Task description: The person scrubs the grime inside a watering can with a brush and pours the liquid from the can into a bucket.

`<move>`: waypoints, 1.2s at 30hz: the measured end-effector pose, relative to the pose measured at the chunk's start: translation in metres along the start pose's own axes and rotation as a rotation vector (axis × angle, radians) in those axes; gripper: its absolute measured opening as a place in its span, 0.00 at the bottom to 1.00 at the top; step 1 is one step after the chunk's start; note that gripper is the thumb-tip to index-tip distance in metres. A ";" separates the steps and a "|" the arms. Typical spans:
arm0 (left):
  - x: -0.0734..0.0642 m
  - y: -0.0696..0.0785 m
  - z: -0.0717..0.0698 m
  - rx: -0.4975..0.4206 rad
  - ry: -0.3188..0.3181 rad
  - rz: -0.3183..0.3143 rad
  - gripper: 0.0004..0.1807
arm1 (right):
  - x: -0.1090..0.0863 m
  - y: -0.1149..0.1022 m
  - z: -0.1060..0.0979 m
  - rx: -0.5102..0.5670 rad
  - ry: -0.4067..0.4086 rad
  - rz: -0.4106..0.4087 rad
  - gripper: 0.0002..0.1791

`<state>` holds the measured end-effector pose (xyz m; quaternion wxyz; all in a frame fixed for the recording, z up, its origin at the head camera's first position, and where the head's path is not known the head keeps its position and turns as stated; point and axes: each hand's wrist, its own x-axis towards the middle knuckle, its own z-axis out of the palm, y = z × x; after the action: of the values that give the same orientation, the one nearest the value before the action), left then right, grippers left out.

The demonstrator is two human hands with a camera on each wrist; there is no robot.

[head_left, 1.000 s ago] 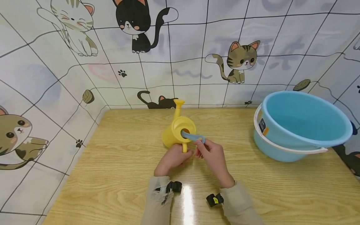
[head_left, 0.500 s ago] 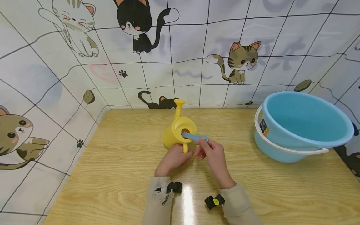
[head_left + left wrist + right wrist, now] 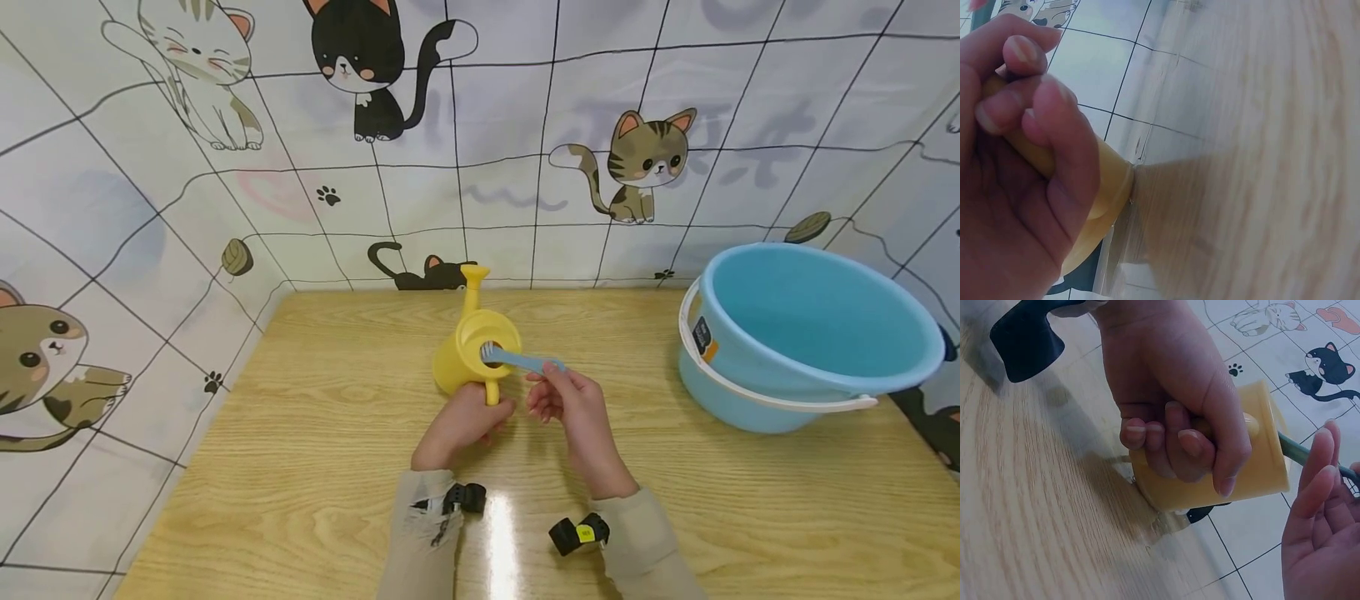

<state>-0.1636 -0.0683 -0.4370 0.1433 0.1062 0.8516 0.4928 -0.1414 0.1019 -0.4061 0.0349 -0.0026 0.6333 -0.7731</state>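
A yellow watering can point(image 3: 450, 362) stands on the table, its spout pointing to the back and its round top opening facing me. My left hand point(image 3: 461, 421) curls round the can's handle point(image 3: 492, 392); the left wrist view shows those fingers point(image 3: 1066, 131) wrapped about it. My right hand point(image 3: 581, 417) pinches the far end of a small blue fork-like tool point(image 3: 517, 358) between thumb and fingers. Its tined end lies at the can's opening, and the tines show there. In the right wrist view the tool point(image 3: 1294, 450) slants from the can's mouth to my right hand point(image 3: 1329, 544).
A large light-blue bucket point(image 3: 750, 408) with a white handle point(image 3: 795, 404) stands at the right side of the wooden table point(image 3: 315, 467). Behind the table rises a wall point(image 3: 510, 192) covered with a cat-print sheet.
My right hand has drawn the blue tool outward to the right, so its tines now show at the can's opening. My left hand keeps its hold on the handle.
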 end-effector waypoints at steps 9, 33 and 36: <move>0.000 0.000 -0.001 -0.003 -0.008 0.006 0.17 | -0.009 -0.019 0.011 -0.058 -0.008 -0.025 0.23; -0.001 0.001 -0.001 0.008 -0.002 0.000 0.24 | -0.006 -0.001 0.019 0.253 -0.012 0.066 0.24; -0.001 0.001 -0.001 0.006 -0.004 0.004 0.20 | -0.008 -0.004 0.018 0.318 -0.027 0.067 0.22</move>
<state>-0.1632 -0.0689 -0.4350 0.1437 0.1096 0.8526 0.4903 -0.1330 0.0852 -0.3982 0.0689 0.0137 0.5021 -0.8620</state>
